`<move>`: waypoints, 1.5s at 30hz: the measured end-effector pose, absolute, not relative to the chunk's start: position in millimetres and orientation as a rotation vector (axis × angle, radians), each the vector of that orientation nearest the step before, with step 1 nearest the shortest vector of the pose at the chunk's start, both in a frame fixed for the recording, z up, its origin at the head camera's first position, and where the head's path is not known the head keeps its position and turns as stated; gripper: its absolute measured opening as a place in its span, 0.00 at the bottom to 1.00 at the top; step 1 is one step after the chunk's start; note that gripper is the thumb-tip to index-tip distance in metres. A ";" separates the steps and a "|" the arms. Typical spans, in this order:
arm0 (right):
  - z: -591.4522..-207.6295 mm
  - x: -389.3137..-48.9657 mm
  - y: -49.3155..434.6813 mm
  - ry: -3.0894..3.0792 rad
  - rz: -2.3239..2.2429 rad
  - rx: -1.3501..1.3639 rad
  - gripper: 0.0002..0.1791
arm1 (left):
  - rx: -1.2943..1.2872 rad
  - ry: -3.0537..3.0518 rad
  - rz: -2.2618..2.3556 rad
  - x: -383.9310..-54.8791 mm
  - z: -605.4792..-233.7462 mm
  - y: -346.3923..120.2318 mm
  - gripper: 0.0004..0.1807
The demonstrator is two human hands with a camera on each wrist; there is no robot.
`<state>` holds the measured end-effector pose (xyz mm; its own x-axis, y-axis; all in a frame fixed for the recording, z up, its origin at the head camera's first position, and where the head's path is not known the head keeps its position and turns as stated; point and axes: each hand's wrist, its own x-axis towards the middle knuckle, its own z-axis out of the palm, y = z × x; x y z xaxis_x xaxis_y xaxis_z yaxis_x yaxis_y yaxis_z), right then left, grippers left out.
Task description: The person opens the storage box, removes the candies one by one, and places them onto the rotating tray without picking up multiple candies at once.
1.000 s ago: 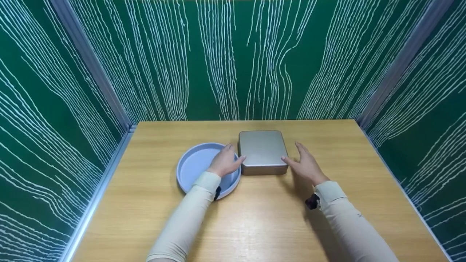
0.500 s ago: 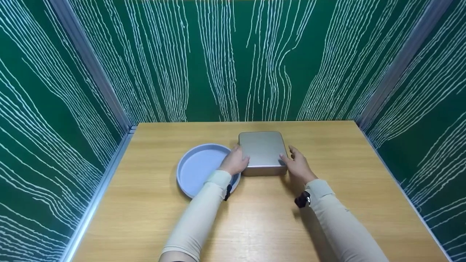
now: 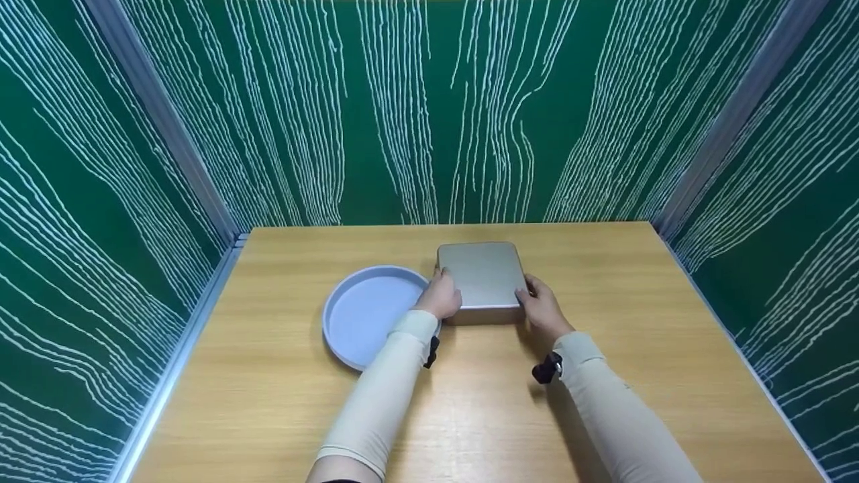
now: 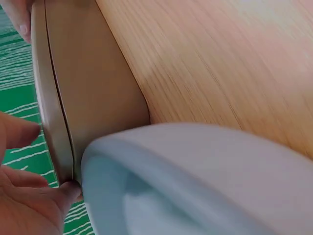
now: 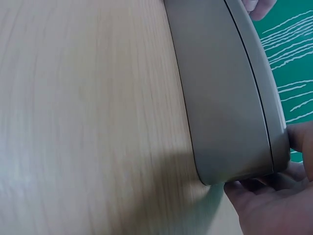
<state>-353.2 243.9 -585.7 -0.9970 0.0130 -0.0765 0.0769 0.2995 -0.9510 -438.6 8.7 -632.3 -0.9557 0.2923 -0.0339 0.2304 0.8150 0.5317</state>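
Observation:
A square metal tin (image 3: 482, 272) with a closed lid sits on the table, its lid seam showing as a thin dark line in both wrist views. My left hand (image 3: 441, 295) grips the tin's left side, thumb over the lid (image 4: 51, 93) and a fingertip near the seam. On the opposite side, my right hand (image 3: 545, 312) holds the tin with its thumb at the lid's edge and its fingers (image 5: 239, 193) against the side wall. Right beside the tin, a round pale blue pan (image 3: 366, 315) with a raised rim stands partly under the left forearm.
The wooden table (image 3: 483, 416) ends at a green wall (image 3: 389, 114) with white wavy lines at the back. Similar panels rise at both sides, with metal posts (image 3: 168, 121) in the corners. The pan's rim fills much of the left wrist view's lower part.
Both hands have moved in toward the tin, the left to the right and the right to the left, and now grip its sides. The tin and the pan have stayed in place.

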 end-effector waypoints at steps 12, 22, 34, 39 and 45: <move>-586.5 -353.1 251.7 2.425 -1.917 0.107 0.33 | 0.281 2.890 0.975 -440.9 -629.9 15.8 0.18; -588.6 -344.2 260.2 2.456 -1.881 0.127 0.33 | 0.230 2.864 1.050 -436.3 -632.6 18.7 0.09; -590.3 -335.2 263.4 2.509 -1.872 0.143 0.29 | 0.254 2.889 1.008 -429.6 -640.7 21.2 0.08; -590.4 -330.9 264.8 2.477 -1.902 0.141 0.28 | 0.241 2.886 0.994 -424.5 -639.3 21.1 0.15; -589.4 -323.1 265.7 2.434 -1.931 0.173 0.30 | 0.240 2.865 1.003 -415.5 -636.9 21.2 0.23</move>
